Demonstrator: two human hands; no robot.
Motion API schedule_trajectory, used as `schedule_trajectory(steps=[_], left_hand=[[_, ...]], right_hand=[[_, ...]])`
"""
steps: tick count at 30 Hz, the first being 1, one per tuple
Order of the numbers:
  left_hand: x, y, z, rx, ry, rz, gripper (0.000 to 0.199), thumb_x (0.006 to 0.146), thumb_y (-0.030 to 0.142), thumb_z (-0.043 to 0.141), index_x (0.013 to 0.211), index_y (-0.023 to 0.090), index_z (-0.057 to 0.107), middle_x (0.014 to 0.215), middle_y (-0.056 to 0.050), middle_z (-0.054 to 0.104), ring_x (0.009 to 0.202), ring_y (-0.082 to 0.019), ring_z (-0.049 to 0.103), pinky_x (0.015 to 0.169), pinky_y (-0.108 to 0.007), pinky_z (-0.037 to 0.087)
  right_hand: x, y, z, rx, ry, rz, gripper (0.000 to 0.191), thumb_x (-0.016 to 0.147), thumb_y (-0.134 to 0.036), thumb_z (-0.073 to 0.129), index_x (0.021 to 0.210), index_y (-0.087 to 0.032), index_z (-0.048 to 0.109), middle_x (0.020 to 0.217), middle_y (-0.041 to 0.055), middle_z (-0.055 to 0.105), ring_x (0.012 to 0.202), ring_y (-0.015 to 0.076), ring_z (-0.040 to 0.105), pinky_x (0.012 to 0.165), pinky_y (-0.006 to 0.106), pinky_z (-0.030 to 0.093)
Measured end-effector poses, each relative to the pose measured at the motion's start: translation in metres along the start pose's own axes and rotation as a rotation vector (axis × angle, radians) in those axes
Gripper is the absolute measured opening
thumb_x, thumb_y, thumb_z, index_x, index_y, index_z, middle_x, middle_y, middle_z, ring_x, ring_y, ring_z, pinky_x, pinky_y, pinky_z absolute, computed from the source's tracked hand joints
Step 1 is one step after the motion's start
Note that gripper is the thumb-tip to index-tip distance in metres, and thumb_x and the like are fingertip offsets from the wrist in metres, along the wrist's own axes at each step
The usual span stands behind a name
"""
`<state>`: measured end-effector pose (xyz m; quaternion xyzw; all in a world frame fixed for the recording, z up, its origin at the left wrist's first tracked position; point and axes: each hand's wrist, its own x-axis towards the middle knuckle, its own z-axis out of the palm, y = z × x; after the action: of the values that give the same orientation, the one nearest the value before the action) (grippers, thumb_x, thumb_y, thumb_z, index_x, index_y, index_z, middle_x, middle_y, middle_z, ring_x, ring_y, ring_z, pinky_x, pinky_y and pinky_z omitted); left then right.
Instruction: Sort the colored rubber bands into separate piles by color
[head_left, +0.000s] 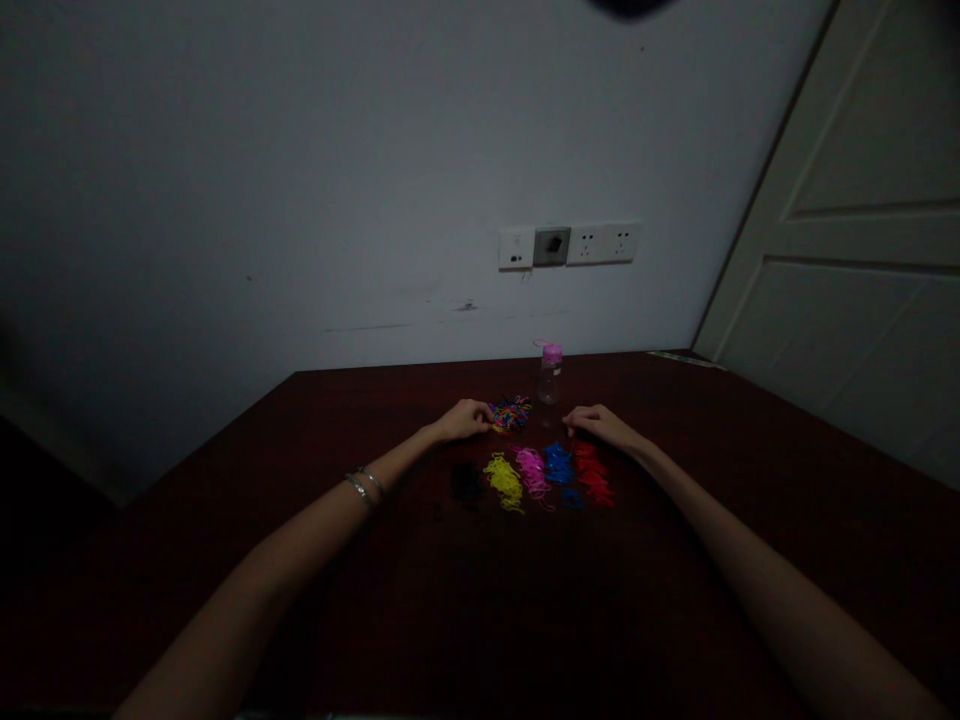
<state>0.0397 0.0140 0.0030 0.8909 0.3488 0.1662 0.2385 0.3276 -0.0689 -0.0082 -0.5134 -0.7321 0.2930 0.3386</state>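
My left hand (465,420) touches the left edge of a mixed-colour pile of small bands (511,412), its fingers pinched together; what they hold is too small to make out. My right hand (592,422) rests just above the red pile (592,474), fingers curled, their contents hidden. In a row nearer me lie a black pile (467,483), a yellow pile (504,482), a pink pile (533,473) and a blue pile (558,464). A few blue bands (571,498) lie apart below the blue pile.
A clear bottle with a pink lid (551,375) stands behind the piles on the dark red table (360,400). Wall sockets (592,243) are above the table's back edge. A pale panelled door (847,270) is at the right.
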Motion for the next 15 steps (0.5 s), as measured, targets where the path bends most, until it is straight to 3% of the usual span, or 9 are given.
schedule_trajectory(steps=[9,15], left_hand=[[-0.001,0.000,-0.003,-0.019,-0.016,-0.006,0.018,0.065,0.021,0.053,0.075,0.011,0.065,0.057,0.002,0.050,0.052,-0.008,0.040,0.050,-0.019,0.028],[-0.004,0.009,-0.015,-0.046,0.008,0.004,0.020,0.067,0.024,0.054,0.076,0.010,0.065,0.054,0.003,0.047,0.050,-0.007,0.037,0.048,-0.018,0.026]], right_hand=[[0.000,0.004,0.001,-0.022,0.034,0.027,0.038,0.070,-0.051,0.049,0.059,-0.017,0.063,0.072,0.0038,0.063,0.080,0.0201,0.056,0.080,0.031,0.039],[0.001,0.008,0.002,-0.017,0.045,0.029,0.039,0.070,-0.050,0.048,0.060,-0.016,0.063,0.072,0.0039,0.064,0.077,0.0193,0.056,0.077,0.030,0.039]])
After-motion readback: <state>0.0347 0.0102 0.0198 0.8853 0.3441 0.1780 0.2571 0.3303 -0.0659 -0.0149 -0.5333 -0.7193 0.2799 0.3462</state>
